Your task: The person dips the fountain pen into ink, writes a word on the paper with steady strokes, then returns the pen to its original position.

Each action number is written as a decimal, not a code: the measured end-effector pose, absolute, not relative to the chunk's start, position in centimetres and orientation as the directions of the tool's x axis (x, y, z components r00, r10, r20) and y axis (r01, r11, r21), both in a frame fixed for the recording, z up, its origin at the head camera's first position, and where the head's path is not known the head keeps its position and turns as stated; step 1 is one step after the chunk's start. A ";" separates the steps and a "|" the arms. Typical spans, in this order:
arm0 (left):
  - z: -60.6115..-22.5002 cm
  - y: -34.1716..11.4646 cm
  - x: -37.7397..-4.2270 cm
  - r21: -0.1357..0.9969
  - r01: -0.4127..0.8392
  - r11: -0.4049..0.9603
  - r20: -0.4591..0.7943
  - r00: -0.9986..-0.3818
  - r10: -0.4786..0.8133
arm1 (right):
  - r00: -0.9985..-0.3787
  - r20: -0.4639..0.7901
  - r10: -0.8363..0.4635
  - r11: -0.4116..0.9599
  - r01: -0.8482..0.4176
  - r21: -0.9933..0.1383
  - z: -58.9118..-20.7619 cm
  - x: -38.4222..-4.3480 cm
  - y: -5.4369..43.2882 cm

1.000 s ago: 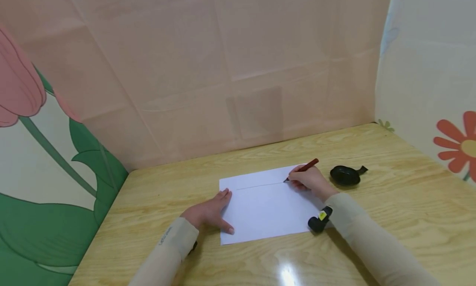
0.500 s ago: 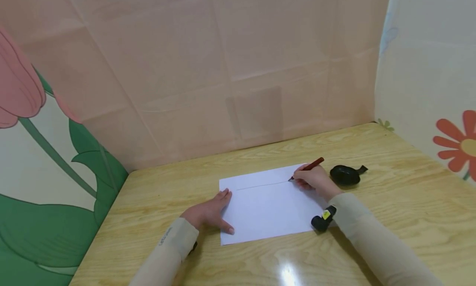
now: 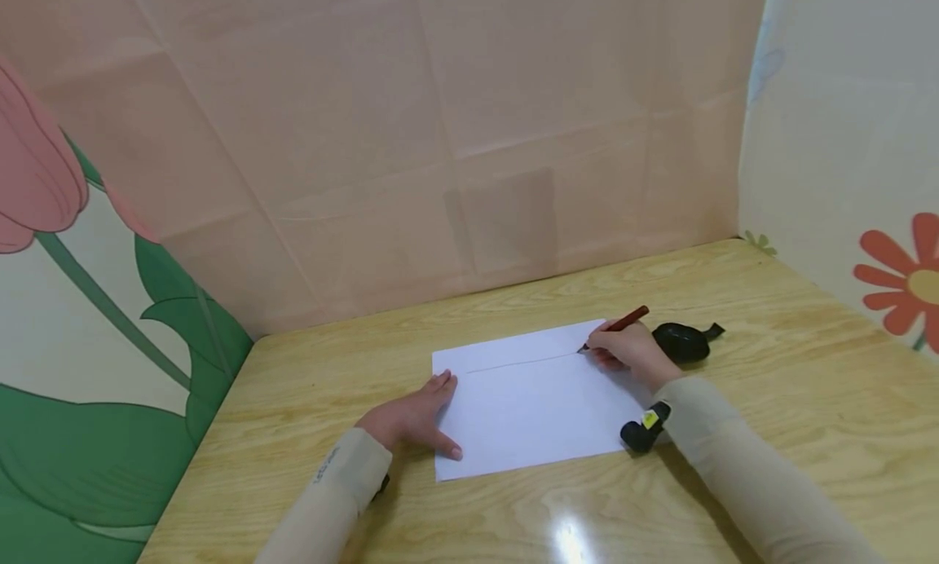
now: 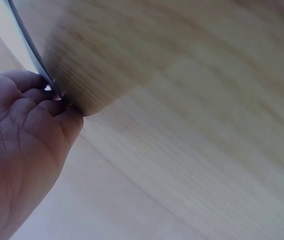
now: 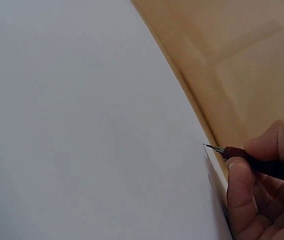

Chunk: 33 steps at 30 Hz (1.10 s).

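Note:
A white sheet of paper (image 3: 528, 417) lies on the wooden table, with a thin, nearly straight line (image 3: 521, 363) across its upper part. My right hand (image 3: 627, 352) pinches a dark red pen (image 3: 629, 318) between thumb and fingers. Its tip meets the paper at the right end of the line; in the right wrist view the pen (image 5: 239, 154) shows a fine metal point. My left hand (image 3: 414, 417) rests on the sheet's left edge, thumb spread away from the fingers. The left wrist view shows that palm (image 4: 22, 130) from below, beside the paper's edge.
Just right of my right hand lies a glossy black oval object (image 3: 682, 343) with a short tail; its kind is unclear. The wooden table (image 3: 330, 368) ends at a pinkish sheet-covered wall (image 3: 367, 181). Flower-printed panels (image 3: 836, 140) stand at both sides.
My right hand and the pen have slid rightward across the paper, and the drawn line has grown longer behind the tip. My left hand has stayed in place.

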State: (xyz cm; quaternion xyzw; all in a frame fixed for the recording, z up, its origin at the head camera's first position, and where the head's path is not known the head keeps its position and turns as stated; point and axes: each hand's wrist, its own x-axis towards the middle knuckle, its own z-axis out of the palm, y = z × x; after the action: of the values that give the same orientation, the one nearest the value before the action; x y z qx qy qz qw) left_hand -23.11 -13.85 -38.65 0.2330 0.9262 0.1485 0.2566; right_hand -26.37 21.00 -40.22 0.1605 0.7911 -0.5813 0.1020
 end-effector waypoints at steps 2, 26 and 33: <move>-38.6 -13.8 -23.1 0.394 0.355 0.848 -0.407 -0.760 0.507 | -0.926 -0.347 0.145 0.267 0.375 -0.888 -40.2 -26.5 21.1; -38.6 -13.9 -23.1 0.400 0.331 0.855 -0.420 -0.763 0.491 | -0.908 -0.330 0.257 0.254 0.393 -0.883 -40.7 -26.5 21.4; -38.6 -13.8 -23.1 0.405 0.331 0.852 -0.416 -0.763 0.494 | -0.914 -0.316 0.254 0.257 0.379 -0.889 -40.5 -26.3 21.5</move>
State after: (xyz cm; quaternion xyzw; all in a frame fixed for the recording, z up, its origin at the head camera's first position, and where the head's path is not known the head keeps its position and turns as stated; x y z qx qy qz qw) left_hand -23.08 -13.80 -38.64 0.2228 0.9260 0.1554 0.2621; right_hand -26.27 21.54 -40.55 0.2001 0.7909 -0.5758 0.0542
